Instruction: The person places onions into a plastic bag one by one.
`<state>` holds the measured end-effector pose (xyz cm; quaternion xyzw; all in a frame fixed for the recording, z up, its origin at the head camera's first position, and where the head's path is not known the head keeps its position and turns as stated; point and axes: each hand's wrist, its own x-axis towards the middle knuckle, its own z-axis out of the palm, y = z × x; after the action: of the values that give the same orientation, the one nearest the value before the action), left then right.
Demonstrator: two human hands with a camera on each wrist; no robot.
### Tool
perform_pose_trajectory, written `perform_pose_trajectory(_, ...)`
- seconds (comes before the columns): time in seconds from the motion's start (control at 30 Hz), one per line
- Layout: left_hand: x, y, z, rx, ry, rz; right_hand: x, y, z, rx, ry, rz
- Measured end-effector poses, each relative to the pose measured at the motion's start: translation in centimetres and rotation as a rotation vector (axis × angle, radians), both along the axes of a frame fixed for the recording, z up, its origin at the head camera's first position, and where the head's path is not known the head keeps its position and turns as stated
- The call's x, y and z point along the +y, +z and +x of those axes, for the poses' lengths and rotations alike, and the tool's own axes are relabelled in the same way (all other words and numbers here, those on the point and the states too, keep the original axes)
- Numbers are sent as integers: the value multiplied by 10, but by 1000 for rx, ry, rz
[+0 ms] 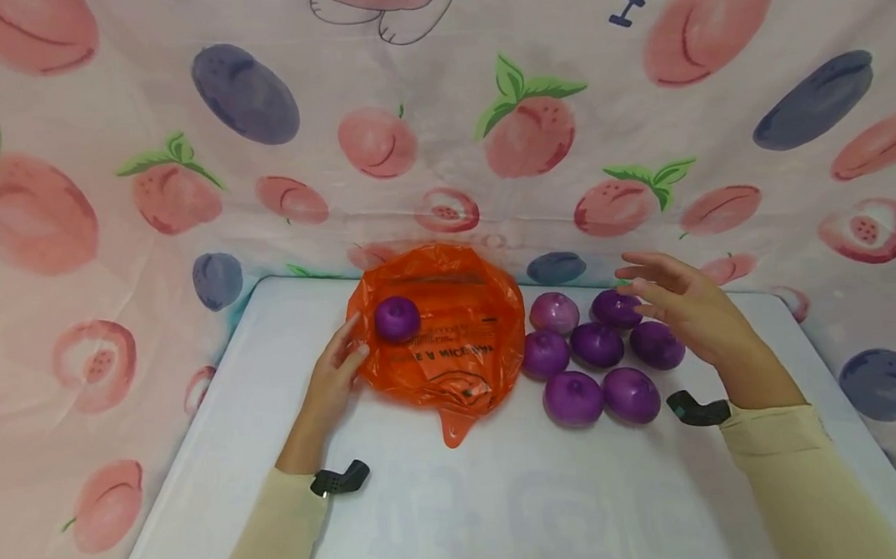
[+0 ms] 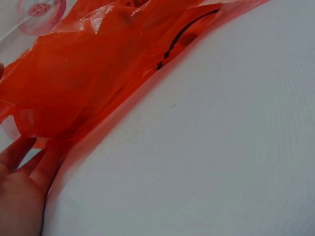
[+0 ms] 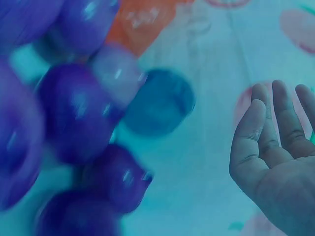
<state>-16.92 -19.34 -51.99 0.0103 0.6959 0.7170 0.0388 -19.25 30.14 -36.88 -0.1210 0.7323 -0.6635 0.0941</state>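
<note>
An orange plastic bag (image 1: 452, 379) lies spread with its mouth facing up on the white table, and one purple onion (image 1: 397, 319) sits inside it at the left. My left hand (image 1: 335, 372) holds the bag's left edge; in the left wrist view, fingertips (image 2: 47, 164) meet the orange film. Right of the bag, several purple onions (image 1: 597, 345) stand close together. My right hand (image 1: 678, 311) hovers over the far right of this group, fingers apart and slightly bent, holding nothing. The right wrist view has the onions (image 3: 76, 113) blurred, left of the hand (image 3: 280, 162).
A cloth printed with peaches (image 1: 529, 138) hangs behind and beside the white table (image 1: 503, 502). One bag handle (image 1: 454, 429) points toward the table's near side. Small black devices (image 1: 340, 478) are strapped to both wrists.
</note>
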Motion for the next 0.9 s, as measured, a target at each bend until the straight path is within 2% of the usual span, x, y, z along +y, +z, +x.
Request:
perform_pose_trajectory(0.13, 0, -1, 0, 6, -5, -4, 22, -13, 5, -29, -73, -53)
perform_pose_trajectory(0.33, -1, 0, 2, -4, 1, 5, 46, -36, 9, -83, -127, -207)
perform_pose_trajectory(0.4, -1, 0, 1, -4, -1, 10, 54, -43, 9, -113, -175, -249)
perform_pose_trajectory(0.57, 0, 0, 1, 4, -7, 35, 73, -55, 9, -248, -324, -261)
perform_pose_trajectory(0.63, 0, 1, 1, 7, -8, 32, 80, -61, 7, -312, -351, -267)
perform_pose_trajectory(0.73, 0, 1, 1, 9, -6, 6, 90, -73, 4, -373, -351, -275)
perform_pose_trajectory(0.9, 0, -1, -1, 6, -1, -1, 102, -94, 2, -406, -250, -282)
